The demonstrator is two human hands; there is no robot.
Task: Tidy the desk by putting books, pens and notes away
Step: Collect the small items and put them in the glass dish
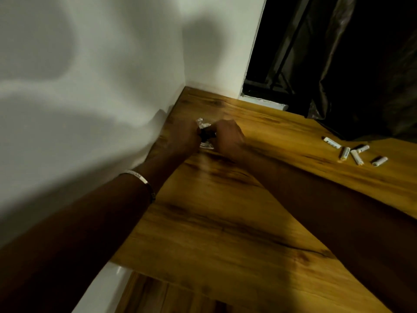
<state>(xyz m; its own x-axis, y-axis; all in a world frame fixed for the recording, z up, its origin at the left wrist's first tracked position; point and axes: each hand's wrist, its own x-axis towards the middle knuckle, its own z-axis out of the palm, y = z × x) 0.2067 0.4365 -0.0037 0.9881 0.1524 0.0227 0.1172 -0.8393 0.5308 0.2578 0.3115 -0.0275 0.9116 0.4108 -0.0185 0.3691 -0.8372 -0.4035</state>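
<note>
- Both our hands meet near the wall at the far side of the table (225,222). The left hand (180,141) and right hand (228,136) curl in around a small crinkled clear wrapper (204,126) with something dark (206,134) inside it.
- The blur hides the fingertips, so we cannot tell which fingers pinch and which only steady it. Both grips look closed on the wrapper, which sits low over the table or touches it.
- We judge the wrapper light, thin and soft. It should crumple under any squeeze, and its glossy film may slip, so we would pinch a folded edge, not the flat face.
- The dark piece looks stiffer. We cannot tell what it is.
- Well apart to the right lie five small white cylinders (352,152), loose and scattered. They look light, rigid and smooth, so they may roll. We would take each across its middle, or sweep them together first.
- No books, pens or notes show here.
</note>
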